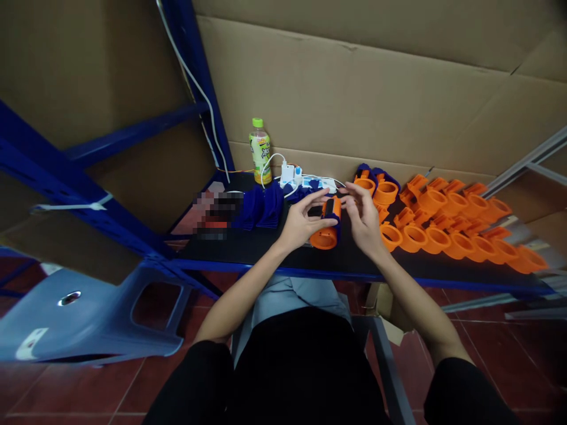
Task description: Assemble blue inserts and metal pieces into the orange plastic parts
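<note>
My left hand (302, 223) is closed on an orange plastic part (325, 238) with a round ring at its near end, a black strip on top and a dark blue piece along its right side. Thumb and fingers grip it from the left, just over the black shelf top. To the right of it, my right hand (364, 223) has its fingers apart and bent toward the part. Its fingertips are very close to the part; whether they touch cannot be made out. Dark blue pieces (260, 208) stand in a stack left of my left hand.
Several orange ring parts (458, 245) stand in rows at the right. Behind my right hand are orange parts with blue pieces (384, 192). A drink bottle (260, 152) and a power strip with white plugs (290, 174) stand at the back. A blue post (88, 189) rises at left.
</note>
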Motion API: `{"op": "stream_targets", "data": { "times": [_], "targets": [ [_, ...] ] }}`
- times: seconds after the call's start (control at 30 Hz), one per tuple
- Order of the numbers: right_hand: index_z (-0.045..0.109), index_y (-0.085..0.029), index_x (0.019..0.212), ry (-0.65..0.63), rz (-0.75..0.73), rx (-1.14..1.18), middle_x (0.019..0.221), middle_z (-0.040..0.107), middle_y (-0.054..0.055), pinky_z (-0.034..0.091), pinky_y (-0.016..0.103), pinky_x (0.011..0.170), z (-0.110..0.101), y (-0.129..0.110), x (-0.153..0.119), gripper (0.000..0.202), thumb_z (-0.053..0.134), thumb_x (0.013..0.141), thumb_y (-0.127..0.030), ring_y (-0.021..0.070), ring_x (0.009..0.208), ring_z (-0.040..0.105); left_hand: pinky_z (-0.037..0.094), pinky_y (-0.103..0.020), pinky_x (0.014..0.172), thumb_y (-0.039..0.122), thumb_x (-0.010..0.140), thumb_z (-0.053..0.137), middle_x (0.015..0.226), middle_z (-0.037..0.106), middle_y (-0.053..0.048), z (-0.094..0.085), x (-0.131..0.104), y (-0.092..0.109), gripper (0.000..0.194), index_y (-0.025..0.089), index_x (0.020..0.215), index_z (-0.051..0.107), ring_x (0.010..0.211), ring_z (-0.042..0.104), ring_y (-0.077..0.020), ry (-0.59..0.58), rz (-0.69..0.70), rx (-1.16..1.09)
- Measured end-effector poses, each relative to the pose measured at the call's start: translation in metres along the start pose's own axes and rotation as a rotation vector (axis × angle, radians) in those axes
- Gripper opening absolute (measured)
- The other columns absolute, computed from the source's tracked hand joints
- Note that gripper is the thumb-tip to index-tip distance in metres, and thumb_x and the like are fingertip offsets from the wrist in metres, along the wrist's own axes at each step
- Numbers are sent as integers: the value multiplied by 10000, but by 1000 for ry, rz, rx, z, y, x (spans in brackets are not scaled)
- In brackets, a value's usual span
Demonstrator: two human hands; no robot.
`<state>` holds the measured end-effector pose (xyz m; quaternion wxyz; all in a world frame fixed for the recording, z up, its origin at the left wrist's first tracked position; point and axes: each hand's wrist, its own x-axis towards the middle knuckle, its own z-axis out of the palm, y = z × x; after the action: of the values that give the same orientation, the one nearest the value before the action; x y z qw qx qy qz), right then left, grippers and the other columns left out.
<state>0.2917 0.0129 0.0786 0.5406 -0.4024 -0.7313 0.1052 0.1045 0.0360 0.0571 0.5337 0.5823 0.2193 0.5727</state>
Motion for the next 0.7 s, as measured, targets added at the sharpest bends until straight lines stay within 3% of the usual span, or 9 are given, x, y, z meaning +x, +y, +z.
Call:
{"op": "stream_targets", "data": {
  "times": [0.13, 0.27, 0.37, 0.53, 0.7],
  "targets": [
    [359, -258, 1609, -127, -102, -252, 1547, 498, 162, 534, 555, 1141, -14, -6, -24, 817, 717, 932, -543, 319, 1385, 568, 532, -498, 1133, 344, 649, 980, 1318, 726, -120, 5, 2, -1, 649, 213, 1230, 724, 1311, 644, -312, 176, 28, -69],
    [180, -263, 1696, -156, -111, -531, 1593, 419, 197, 524, 626, 1140, -12, -14, -49, 1117, 841, 825, -490, 394, 1482, 464, 627, -505, 985, 426, 699, 942, 1305, 709, -133, 21, -1, 3, 621, 211, 1220, 682, 1317, 641, -354, 246, -71, -199],
    [112, -246, 1714, -96, -118, -631, 1572, 442, 212, 570, 604, 1084, -7, -19, -60, 1138, 825, 839, -393, 395, 1437, 508, 623, -493, 1008, 404, 674, 959, 1310, 703, -123, 35, -6, 8, 615, 208, 1184, 675, 1327, 631, -342, 270, -91, -240],
    [91, -205, 1720, -38, -152, -737, 1578, 448, 232, 542, 617, 1104, -2, -21, -66, 1075, 749, 877, -321, 405, 1421, 511, 495, -501, 1173, 358, 696, 948, 1325, 701, -112, 50, -10, 12, 552, 201, 1145, 667, 1341, 620, -306, 277, -57, -223],
    [114, -188, 1712, -43, -92, -686, 1572, 461, 231, 537, 603, 1095, -29, -18, -52, 1066, 736, 858, -336, 403, 1421, 514, 518, -448, 1110, 435, 953, 713, 1364, 687, -78, 44, -17, 24, 324, 245, 1212, 674, 1368, 596, -259, 288, -160, -413]
  ]
}}
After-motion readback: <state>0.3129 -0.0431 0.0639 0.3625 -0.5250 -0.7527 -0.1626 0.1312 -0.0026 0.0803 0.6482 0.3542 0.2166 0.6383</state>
